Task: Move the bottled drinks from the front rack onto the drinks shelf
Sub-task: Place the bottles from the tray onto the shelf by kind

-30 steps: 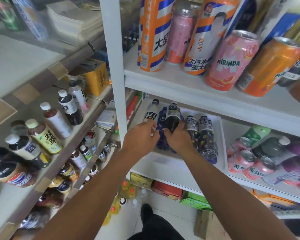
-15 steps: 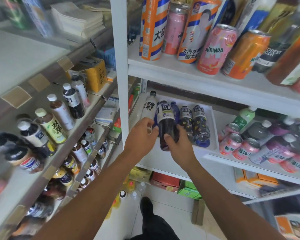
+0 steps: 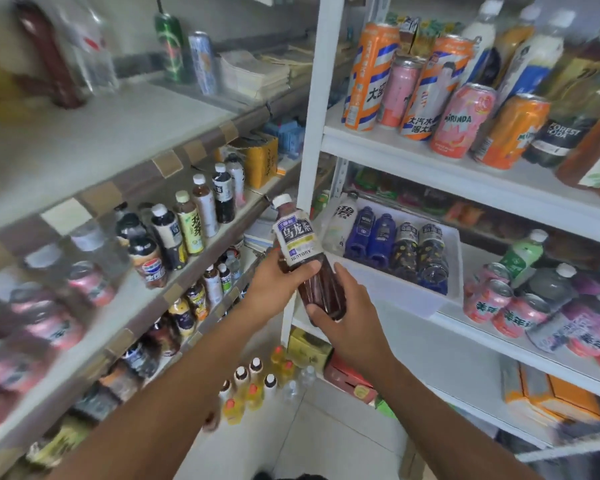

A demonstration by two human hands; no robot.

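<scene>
Between both hands, just clear of the white metal rack (image 3: 310,140), a dark oolong-tea plastic bottle with a white cap and white label (image 3: 300,251) is held tilted, cap up and leaning left. Left hand (image 3: 279,284) wraps the labelled middle; right hand (image 3: 347,323) cups the base, fingers curled round it. Right of the hands, a white tray (image 3: 413,289) on the rack holds five bottled drinks, two blue, two dark, one pale. Left of the hands, the taped drinks shelf (image 3: 174,296) already carries several bottles. Judgement: this bottle is in transit, not placed; five remain to move.
</scene>
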